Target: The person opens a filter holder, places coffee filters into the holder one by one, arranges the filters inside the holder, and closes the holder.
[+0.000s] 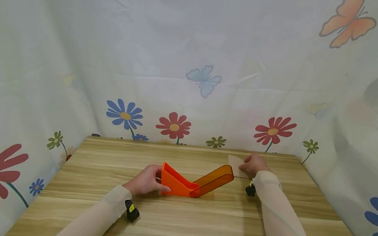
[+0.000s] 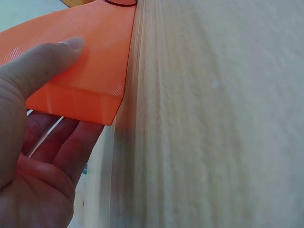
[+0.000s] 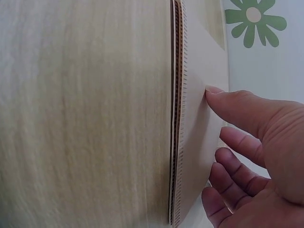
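An orange wedge-shaped holder (image 1: 179, 183) stands on the table, its see-through amber lid (image 1: 216, 178) swung out to the right. My left hand (image 1: 146, 181) grips the holder's tall left end. In the left wrist view the thumb (image 2: 42, 64) lies along one orange wall (image 2: 95, 61), with the other fingers around the end. Right of the lid, my right hand (image 1: 254, 164) pinches the edge of a small stack of tan paper coffee filters (image 3: 199, 104) with crimped seams. Its thumb (image 3: 242, 107) presses on the top filter; the other fingers curl at the far edge.
The wood-grain table (image 1: 181, 223) spreads around both hands. A pale curtain (image 1: 181, 40) printed with flowers and butterflies hangs behind its back edge and along both sides. Each wrist carries a small black camera (image 1: 132, 211).
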Demonstrator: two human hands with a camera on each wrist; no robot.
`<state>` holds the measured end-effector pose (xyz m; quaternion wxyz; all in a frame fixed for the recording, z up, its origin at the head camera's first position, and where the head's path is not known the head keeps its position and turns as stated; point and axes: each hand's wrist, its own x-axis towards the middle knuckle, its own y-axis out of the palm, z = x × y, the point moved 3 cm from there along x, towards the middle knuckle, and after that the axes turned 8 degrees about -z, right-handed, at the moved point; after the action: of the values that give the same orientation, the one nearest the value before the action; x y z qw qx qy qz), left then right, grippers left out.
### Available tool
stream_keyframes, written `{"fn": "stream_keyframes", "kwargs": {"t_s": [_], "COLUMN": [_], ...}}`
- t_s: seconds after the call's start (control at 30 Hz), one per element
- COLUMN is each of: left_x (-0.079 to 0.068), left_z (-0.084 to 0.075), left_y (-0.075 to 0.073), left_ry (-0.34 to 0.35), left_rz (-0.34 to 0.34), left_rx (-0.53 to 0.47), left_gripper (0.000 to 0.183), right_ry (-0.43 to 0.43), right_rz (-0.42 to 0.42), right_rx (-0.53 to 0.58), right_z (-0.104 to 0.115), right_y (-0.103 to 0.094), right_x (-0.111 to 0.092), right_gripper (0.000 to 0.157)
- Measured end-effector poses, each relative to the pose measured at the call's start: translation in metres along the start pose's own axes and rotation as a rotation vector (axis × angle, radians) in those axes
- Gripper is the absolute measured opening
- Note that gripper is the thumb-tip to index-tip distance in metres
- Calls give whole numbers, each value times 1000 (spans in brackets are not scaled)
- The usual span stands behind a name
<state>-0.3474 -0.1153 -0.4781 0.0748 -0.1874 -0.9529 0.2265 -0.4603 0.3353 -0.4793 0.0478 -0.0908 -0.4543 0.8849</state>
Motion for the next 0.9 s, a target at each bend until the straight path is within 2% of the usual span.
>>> {"fn": "stream_keyframes", "kwargs": {"t_s": [0.33, 0.5, 0.9], "left_x": [1, 2, 0], "left_z": [3, 3, 1], "left_y": [0, 0, 0], "left_ry": [6, 14, 2], "left_rz": [4, 5, 1], "left_rx": [-10, -10, -1], "left_gripper": [49, 48, 47], "right_ry": [16, 11, -11], "right_rz": [11, 29, 5], "right_rx": [-21, -19, -46], "right_z": [10, 13, 11], "right_y": [-5, -4, -1], "right_x": [-7, -10, -5], "right_gripper": [51, 54, 57]}}
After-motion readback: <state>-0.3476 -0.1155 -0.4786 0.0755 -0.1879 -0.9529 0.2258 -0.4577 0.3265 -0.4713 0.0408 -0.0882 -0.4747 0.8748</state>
